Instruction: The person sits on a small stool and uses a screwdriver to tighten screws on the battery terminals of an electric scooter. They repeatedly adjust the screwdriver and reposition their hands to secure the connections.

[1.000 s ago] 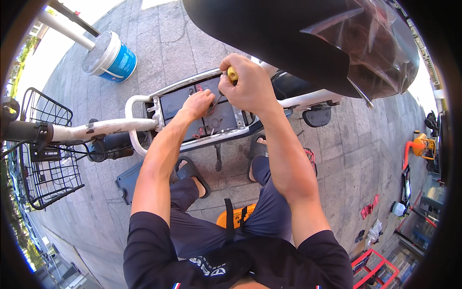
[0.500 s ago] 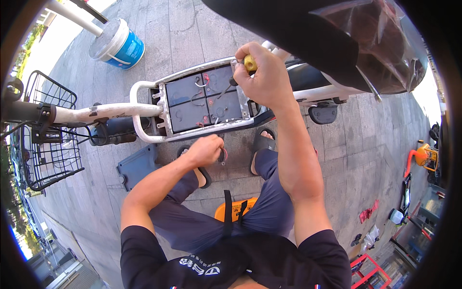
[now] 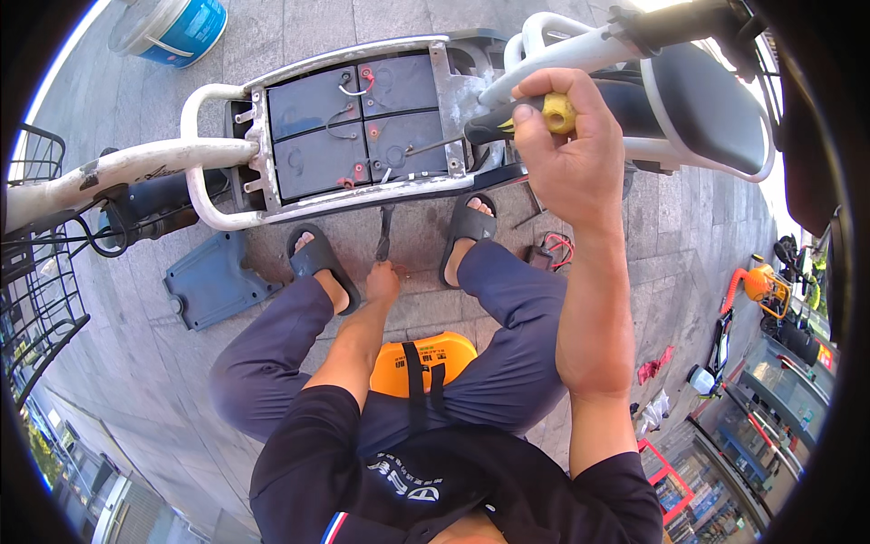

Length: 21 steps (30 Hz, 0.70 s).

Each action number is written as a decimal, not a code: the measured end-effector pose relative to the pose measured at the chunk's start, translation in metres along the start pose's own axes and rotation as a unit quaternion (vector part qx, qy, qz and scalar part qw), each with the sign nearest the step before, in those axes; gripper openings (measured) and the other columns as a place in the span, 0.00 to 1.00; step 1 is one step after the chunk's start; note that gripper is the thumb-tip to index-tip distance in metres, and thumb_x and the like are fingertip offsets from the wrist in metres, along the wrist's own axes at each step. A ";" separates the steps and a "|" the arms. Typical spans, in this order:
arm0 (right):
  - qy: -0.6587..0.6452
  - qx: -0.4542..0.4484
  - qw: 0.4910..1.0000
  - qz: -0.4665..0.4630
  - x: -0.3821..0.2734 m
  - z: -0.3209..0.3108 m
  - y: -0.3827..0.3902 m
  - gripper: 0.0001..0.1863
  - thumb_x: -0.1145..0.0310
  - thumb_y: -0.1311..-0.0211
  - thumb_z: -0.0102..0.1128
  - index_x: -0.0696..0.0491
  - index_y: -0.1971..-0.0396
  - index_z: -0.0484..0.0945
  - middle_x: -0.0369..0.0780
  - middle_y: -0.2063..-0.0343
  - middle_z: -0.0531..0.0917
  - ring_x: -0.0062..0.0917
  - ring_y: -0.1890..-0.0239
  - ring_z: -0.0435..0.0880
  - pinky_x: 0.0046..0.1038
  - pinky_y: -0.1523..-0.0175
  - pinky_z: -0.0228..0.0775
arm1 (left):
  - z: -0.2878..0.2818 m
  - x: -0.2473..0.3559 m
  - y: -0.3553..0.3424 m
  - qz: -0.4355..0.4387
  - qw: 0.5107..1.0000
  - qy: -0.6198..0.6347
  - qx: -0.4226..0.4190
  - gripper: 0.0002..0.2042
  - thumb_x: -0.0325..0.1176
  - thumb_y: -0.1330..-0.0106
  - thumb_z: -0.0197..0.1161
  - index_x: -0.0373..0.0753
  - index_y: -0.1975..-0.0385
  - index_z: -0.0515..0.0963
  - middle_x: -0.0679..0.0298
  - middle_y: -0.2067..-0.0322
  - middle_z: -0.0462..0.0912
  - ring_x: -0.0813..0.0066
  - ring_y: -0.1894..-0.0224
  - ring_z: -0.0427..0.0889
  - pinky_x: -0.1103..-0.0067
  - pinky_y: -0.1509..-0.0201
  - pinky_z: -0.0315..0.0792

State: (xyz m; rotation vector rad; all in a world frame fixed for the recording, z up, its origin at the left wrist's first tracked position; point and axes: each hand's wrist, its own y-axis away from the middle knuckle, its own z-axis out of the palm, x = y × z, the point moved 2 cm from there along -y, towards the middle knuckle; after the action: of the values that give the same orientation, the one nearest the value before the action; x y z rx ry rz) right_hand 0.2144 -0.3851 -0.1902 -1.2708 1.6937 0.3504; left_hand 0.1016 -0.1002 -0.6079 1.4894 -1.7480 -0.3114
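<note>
Here, right hand: it is gripping the yellow-and-black handle of a screwdriver, right of the upper centre of the frame.
Screwdriver shaft: it is pointing left and slightly down, its tip lying over the lower right block of the batteries; whether the tip is touching, one cannot tell.
Left hand: it is hanging low, well apart from the right one, near the middle of the frame, overlapping the lower end of a dark lever; whether the fingers are holding anything, one cannot tell.
Batteries: four dark grey blocks are sitting two by two inside a white metal frame, upper centre-left.
Wires: a red-and-white lead is curving across the upper pair; red leads are lying at the lower edge.
Ground: a grey plastic cover is lying at centre-left, beside the person's sandals.
Upper left: a blue-and-white bucket is standing on the paving.
Lower centre: an orange seat is showing between the person's legs.
</note>
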 end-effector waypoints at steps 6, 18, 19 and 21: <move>-0.042 0.013 0.999 -0.029 0.006 0.019 -0.005 0.09 0.76 0.37 0.60 0.55 0.58 0.77 0.32 0.66 0.82 0.09 0.69 0.76 0.14 0.65 0.70 | 0.005 -0.044 -0.017 0.019 0.996 0.073 -0.038 0.14 0.33 0.38 0.58 0.38 0.54 0.82 0.49 0.54 0.84 0.51 0.50 0.82 0.62 0.46 0.76; 0.052 -0.002 0.986 -0.157 -0.016 0.112 -0.044 0.11 0.71 0.42 0.63 0.54 0.59 0.77 0.44 0.64 0.83 0.35 0.62 0.84 0.33 0.57 0.75 | -0.283 0.108 0.103 0.333 0.936 -0.060 -0.094 0.16 0.36 0.37 0.62 0.36 0.53 0.80 0.49 0.55 0.83 0.50 0.51 0.81 0.64 0.46 0.74; 0.057 -0.001 0.985 -0.161 -0.015 0.116 -0.045 0.11 0.70 0.42 0.63 0.54 0.59 0.77 0.44 0.64 0.83 0.37 0.62 0.84 0.34 0.56 0.75 | -0.302 0.115 0.115 0.318 0.943 -0.013 -0.102 0.16 0.35 0.37 0.62 0.35 0.52 0.80 0.49 0.54 0.83 0.50 0.50 0.80 0.64 0.46 0.74; 0.068 -0.002 0.985 -0.160 -0.012 0.123 -0.046 0.11 0.70 0.43 0.62 0.54 0.60 0.77 0.44 0.63 0.83 0.39 0.62 0.83 0.35 0.56 0.75 | -0.333 0.122 0.132 0.329 0.936 0.091 -0.088 0.17 0.34 0.36 0.63 0.33 0.50 0.78 0.50 0.52 0.82 0.51 0.49 0.80 0.65 0.45 0.74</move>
State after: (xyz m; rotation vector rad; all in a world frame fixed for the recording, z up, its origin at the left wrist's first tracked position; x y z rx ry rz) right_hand 0.3172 -0.3120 -0.2288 -1.5705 1.5654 0.0758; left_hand 0.2419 -0.0748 -0.2572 0.7161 -1.8934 0.0228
